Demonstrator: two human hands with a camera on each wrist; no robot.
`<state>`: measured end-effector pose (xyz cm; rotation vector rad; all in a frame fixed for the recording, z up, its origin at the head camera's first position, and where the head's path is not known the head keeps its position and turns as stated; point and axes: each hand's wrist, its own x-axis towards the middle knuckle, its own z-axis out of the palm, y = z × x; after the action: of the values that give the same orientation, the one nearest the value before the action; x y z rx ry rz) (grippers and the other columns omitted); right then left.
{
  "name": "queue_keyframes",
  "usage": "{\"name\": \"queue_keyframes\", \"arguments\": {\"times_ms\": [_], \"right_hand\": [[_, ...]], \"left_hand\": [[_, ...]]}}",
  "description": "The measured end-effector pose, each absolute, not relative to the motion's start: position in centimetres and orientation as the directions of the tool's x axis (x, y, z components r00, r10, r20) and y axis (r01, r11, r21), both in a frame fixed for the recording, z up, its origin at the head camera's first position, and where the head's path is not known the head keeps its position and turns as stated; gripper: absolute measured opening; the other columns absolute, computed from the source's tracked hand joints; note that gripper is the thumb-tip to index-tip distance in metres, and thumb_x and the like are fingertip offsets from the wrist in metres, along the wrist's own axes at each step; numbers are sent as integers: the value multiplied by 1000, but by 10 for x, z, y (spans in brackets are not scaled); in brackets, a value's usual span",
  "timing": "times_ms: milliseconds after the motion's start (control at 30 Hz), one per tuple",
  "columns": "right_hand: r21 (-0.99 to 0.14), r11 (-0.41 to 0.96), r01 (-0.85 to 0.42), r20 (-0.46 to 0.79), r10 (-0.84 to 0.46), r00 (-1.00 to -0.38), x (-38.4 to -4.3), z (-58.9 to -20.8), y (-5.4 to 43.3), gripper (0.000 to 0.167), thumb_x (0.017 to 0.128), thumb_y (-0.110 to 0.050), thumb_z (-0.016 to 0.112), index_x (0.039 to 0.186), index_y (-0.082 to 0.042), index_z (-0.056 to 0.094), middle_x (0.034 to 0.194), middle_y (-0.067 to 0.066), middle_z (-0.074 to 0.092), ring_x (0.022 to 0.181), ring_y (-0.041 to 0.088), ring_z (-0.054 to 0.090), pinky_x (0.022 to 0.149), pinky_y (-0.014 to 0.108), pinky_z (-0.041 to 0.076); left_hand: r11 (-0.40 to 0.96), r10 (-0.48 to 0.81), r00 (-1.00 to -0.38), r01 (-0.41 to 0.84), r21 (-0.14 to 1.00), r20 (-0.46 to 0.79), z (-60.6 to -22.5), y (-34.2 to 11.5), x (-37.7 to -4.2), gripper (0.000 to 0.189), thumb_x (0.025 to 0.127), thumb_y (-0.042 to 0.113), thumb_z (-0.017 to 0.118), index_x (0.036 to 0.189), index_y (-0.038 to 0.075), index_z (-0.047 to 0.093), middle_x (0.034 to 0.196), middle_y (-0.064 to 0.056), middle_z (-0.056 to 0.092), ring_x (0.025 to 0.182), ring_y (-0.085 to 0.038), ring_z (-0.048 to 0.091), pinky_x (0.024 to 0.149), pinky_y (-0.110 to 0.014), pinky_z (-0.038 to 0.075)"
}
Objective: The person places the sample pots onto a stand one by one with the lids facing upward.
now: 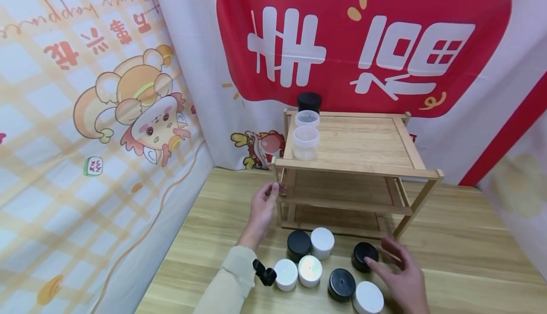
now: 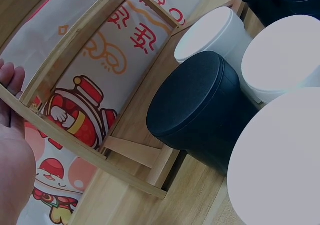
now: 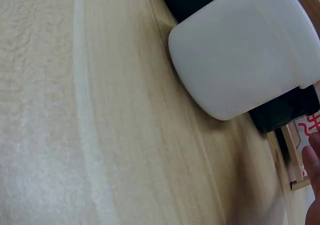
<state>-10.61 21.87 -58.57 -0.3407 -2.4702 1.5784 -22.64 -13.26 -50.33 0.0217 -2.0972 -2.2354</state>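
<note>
My left hand (image 1: 261, 212) is at the left front leg of a three-tier wooden shelf (image 1: 363, 138); its thumb and fingers go around the leg. In the left wrist view the leg crosses in front of those fingers. My right hand (image 1: 403, 273) is just right of a small black jar (image 1: 363, 253), with thumb and fingers spread apart. The thumb tip overlaps this jar's edge in the head view. Beside it stand another black jar (image 1: 342, 284) and a white jar (image 1: 368, 298). Near the left forearm are a black jar (image 1: 298, 243) and several white jars (image 1: 322, 242).
On the shelf's top tier, along its left side, stand two clear jars (image 1: 305, 144) and a black jar (image 1: 309, 101). Printed cloth (image 1: 192, 67) hangs behind and to the left. The jars in front stand on a wood-grain surface (image 1: 461, 247).
</note>
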Motion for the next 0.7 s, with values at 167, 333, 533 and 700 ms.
{"name": "queue_keyframes", "arguments": {"times_ms": [167, 333, 533, 700], "right_hand": [[-914, 393, 104, 16, 291, -957, -108, -590, 217, 81, 81, -34, 98, 150, -16, 59, 148, 13, 67, 107, -16, 61, 91, 2, 50], [-903, 404, 145, -24, 291, -957, -111, -593, 217, 86, 80, -42, 97, 151, -16, 57, 148, 13, 66, 105, -19, 57, 91, -1, 47], [-894, 419, 160, -38, 286, -958, -113, -597, 216, 87, 79, -46, 97, 151, -17, 57, 148, 12, 66, 105, -21, 54, 91, 0, 47], [-898, 417, 137, -34, 246, -969, -111, -598, 215, 85, 80, -43, 97, 150, -16, 58, 149, 13, 65, 105, -22, 55, 90, 2, 48]], "left_hand": [[-71, -63, -997, 55, 996, 51, -503, -133, -226, 59, 108, 52, 58, 139, 3, 65, 129, -8, 75, 129, -22, 66, 127, -53, 40], [-80, -66, -996, 61, 995, 56, -503, -132, -226, 59, 108, 51, 58, 139, 1, 65, 127, -9, 75, 128, -21, 66, 128, -54, 38], [-71, -78, -995, 73, 995, 67, -502, -130, -226, 54, 110, 48, 57, 135, 1, 67, 125, -7, 76, 124, -20, 68, 126, -54, 41], [-76, -79, -995, 68, 995, 62, -503, -130, -226, 54, 110, 48, 57, 136, 1, 67, 124, -7, 77, 125, -21, 68, 127, -54, 40]]}}
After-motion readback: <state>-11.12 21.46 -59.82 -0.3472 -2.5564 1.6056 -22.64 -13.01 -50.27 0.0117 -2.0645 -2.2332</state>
